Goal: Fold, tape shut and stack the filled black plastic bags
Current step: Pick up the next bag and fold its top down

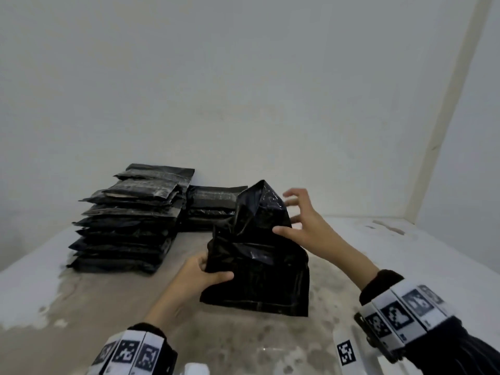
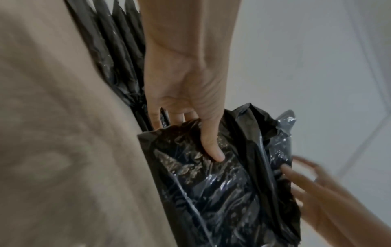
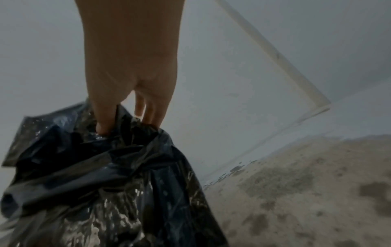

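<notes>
At the far left of the table stands a tall stack of taped bags, with a lower stack just beside it. Nearer, at centre, the black bag stands upright on the table. The left hand grips its left edge, thumb in front. The right hand has its thumb on the crumpled top, fingers spread behind.

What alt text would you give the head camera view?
Two hands work a crumpled black plastic bag on a worn table: left hand grips its side, right hand touches its top. Stacks of sealed bags sit behind.
</notes>
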